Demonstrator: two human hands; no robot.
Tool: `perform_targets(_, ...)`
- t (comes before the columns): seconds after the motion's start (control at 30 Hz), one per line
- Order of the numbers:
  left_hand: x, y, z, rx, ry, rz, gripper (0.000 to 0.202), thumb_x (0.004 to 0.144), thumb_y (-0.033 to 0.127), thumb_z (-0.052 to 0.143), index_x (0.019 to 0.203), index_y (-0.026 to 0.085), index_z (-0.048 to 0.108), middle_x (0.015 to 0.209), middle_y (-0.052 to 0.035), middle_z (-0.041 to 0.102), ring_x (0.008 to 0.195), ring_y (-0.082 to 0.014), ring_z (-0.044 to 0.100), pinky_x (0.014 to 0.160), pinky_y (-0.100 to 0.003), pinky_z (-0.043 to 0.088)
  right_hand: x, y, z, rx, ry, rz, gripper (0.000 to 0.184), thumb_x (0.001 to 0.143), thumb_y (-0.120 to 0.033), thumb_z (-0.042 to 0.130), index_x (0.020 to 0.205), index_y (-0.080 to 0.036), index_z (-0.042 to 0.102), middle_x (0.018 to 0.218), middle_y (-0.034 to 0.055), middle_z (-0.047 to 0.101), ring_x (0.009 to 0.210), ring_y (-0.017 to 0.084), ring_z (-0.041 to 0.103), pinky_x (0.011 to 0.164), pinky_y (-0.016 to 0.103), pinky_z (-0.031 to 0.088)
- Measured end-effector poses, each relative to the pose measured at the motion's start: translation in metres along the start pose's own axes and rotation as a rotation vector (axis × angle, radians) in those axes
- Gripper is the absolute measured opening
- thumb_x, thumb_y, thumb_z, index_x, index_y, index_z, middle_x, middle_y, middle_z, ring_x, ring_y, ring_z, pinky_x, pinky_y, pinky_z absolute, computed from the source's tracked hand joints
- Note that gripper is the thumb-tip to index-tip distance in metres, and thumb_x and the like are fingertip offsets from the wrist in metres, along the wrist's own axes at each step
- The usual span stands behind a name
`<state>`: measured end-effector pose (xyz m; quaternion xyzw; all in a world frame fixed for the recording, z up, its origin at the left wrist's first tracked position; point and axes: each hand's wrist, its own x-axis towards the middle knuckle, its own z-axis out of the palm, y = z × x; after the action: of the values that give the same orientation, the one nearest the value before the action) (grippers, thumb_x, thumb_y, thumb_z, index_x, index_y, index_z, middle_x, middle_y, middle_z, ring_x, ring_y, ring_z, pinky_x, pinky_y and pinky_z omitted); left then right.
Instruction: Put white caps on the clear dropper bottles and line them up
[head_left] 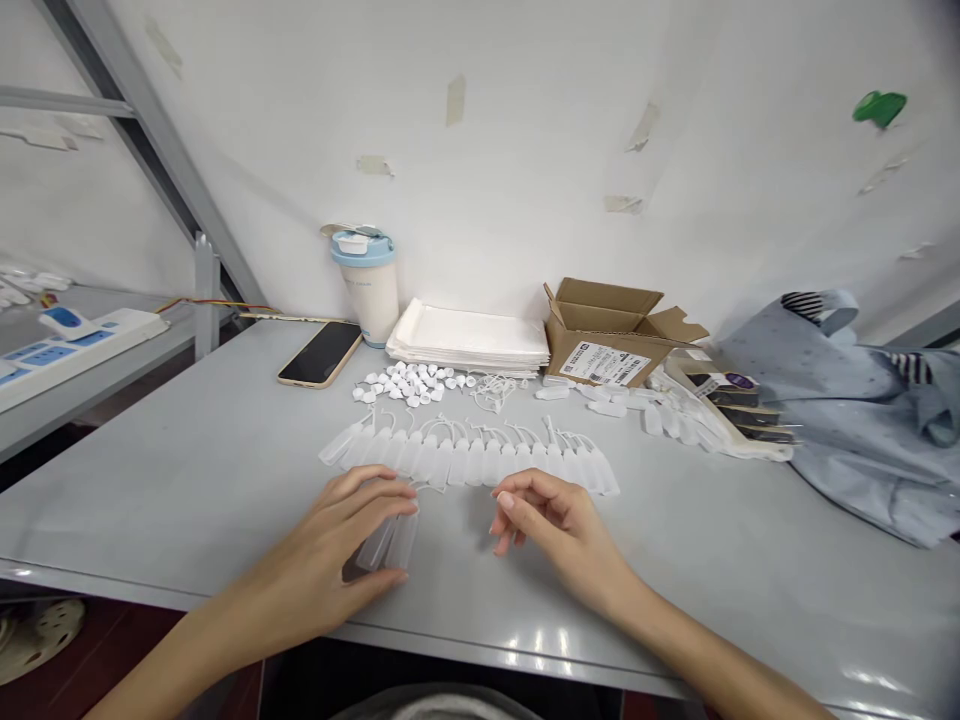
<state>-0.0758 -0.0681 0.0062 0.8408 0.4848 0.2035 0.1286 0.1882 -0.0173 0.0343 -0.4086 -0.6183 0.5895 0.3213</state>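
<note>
My left hand (349, 540) arches over a few small translucent plastic bottles (402, 542) near the table's front edge. Its fingertips rest at their upper ends and the thumb at their lower ends; the hand partly hides them. To the right, my right hand (551, 520) hovers over the table, fingers loosely curled and apart, with nothing visible in them. Just beyond both hands lies a row of similar translucent bottles (472, 462), side by side, with thin white string loops at their far ends. Behind the row are a pile of small white caps (411, 382) and a bunch of white strings (493, 392).
Along the back stand a lidded cup (371, 295), a stack of white trays (472, 335) and an open cardboard box (611, 340). A phone (321, 354) lies at left. Loose bottles (679, 425), a packaged tray (731, 410) and blue cloth (862, 420) occupy the right.
</note>
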Motion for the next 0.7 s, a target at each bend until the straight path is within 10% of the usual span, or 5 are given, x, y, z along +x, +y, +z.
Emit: perform_targets(0.7, 0.0006, -0.0039, -0.0031, 0.017, 0.019, 0.055, 0.041, 0.081, 0.03, 0.066, 0.121, 0.027, 0.057, 0.13, -0.0054, 0.057, 0.129, -0.0278, 0.042, 0.099, -0.042, 0.048, 0.0095, 0.0034, -0.0083, -0.006, 0.05, -0.021, 0.031, 0.085, -0.047, 0.057, 0.079, -0.017, 0.06, 0.066, 0.001, 0.065, 0.056, 0.013, 0.061, 0.059, 0.028, 0.047)
